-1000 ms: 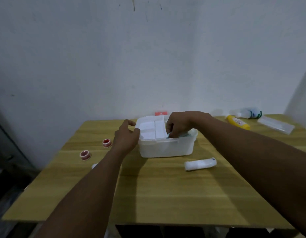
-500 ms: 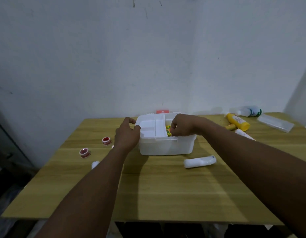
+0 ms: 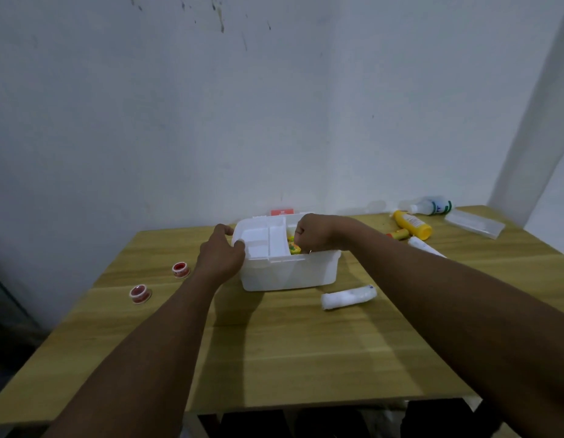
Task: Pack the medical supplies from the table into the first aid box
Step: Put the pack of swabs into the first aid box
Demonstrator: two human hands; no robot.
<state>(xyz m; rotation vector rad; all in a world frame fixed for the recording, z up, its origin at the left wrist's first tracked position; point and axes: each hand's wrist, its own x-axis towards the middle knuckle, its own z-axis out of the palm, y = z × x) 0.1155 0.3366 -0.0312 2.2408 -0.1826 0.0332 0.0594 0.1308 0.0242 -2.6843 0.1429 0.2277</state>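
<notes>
The white first aid box [image 3: 290, 273] stands open at the middle of the wooden table [image 3: 290, 358]. A white divided tray [image 3: 261, 241] sits in its left half. A yellow and green packet [image 3: 294, 247] shows inside, right of the tray. My left hand [image 3: 222, 252] grips the box's left end, thumb on the tray. My right hand [image 3: 315, 233] is curled over the right half, thumb on the front rim; whatever lies under it is hidden. A white bandage roll [image 3: 348, 297] lies in front of the box.
Two red tape rolls [image 3: 181, 269] [image 3: 140, 294] lie left of the box. At the back right are a yellow bottle [image 3: 411, 224], a white bottle [image 3: 432, 207], a clear packet [image 3: 475, 223], a white tube [image 3: 424, 246] and a small yellow tube [image 3: 399, 234]. A red piece [image 3: 282, 212] shows behind the box.
My right hand has come up out of the box's right half and now rests at the front rim, uncovering the yellow and green packet. My left hand has stayed on the left end.
</notes>
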